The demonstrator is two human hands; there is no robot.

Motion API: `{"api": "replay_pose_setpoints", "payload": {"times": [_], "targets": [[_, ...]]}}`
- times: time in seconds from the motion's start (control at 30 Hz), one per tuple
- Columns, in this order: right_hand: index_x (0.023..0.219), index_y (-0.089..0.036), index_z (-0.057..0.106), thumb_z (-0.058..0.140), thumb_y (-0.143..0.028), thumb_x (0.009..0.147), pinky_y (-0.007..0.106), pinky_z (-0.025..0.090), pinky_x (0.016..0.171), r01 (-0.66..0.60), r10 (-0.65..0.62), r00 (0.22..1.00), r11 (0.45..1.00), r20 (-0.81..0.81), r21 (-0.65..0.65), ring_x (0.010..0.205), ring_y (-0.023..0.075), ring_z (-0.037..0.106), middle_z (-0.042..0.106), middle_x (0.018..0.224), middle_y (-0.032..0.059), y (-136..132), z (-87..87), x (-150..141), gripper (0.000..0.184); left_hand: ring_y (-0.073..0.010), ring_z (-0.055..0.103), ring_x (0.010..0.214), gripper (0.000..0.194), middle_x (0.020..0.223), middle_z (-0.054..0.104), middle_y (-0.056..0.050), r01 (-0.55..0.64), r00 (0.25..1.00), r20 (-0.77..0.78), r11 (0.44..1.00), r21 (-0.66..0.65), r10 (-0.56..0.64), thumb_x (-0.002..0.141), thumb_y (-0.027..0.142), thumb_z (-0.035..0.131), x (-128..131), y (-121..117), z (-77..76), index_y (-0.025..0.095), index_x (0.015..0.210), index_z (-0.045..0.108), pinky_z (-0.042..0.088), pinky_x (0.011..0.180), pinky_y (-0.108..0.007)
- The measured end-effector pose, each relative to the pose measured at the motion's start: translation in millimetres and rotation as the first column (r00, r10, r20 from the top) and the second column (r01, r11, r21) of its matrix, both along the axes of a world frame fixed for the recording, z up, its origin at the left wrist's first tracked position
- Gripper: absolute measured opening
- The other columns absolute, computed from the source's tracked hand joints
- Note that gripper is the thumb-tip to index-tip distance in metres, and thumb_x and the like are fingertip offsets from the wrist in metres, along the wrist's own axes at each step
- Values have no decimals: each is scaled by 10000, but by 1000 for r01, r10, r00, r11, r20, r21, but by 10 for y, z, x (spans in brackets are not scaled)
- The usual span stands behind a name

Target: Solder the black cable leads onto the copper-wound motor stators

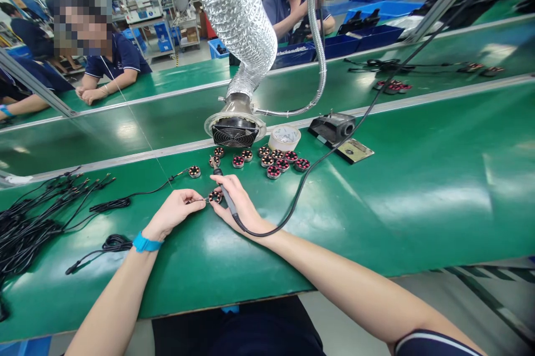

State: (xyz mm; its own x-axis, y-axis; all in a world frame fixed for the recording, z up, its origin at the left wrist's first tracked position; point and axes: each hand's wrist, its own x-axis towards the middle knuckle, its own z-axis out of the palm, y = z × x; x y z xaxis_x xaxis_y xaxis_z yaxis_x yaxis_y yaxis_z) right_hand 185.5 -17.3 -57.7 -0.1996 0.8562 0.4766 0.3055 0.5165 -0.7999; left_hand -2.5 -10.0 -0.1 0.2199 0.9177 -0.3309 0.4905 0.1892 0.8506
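The round coil [214,196] sits between both hands [208,203] — touching their fingertips.

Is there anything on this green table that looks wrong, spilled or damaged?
I see nothing spilled or plainly damaged. Only the black cables at the left look untidy: they lie in a tangled heap.

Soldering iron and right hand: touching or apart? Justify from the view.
Touching. The head view shows the soldering iron resting across the right hand, against its fingers.
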Motion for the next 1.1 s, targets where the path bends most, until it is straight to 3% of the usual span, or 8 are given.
{"api": "replay_pose_setpoints", "payload": {"times": [0.37, 0.8, 1.1], "targets": [[1378, -288, 448, 636, -90, 805, 341, 558, 873, 12, -12, 1000, 1000, -2, 12, 897, 162, 628, 497, 1149, 52, 11, -38, -15, 635, -49, 230, 427, 319, 517, 361, 89, -9, 999, 44, 994, -109, 14, 716, 462, 715, -4, 4, 26, 160, 739, 615, 129, 420, -216], [1386, -284, 436, 636, -88, 806, 333, 544, 890, -15, 15, 1000, 1000, -6, 5, 923, 164, 612, 485, 1161, 55, 4, -4, 4, 644, -49, 265, 458, 331, 549, 438, 64, 14, 999, 33, 995, -103, -10, 695, 459, 738, -5, 8, 59, 145, 712, 638, 149, 435, -213], [1385, -290, 438, 637, -87, 800, 338, 549, 877, -7, 7, 1000, 1000, -13, 7, 921, 166, 609, 482, 1153, 55, 17, -23, -8, 650, -73, 389, 527, 310, 650, 621, 7, -7, 1000, 18, 997, -71, 9, 660, 409, 795, -27, 11, 10, 127, 756, 710, 254, 484, -217]]}}
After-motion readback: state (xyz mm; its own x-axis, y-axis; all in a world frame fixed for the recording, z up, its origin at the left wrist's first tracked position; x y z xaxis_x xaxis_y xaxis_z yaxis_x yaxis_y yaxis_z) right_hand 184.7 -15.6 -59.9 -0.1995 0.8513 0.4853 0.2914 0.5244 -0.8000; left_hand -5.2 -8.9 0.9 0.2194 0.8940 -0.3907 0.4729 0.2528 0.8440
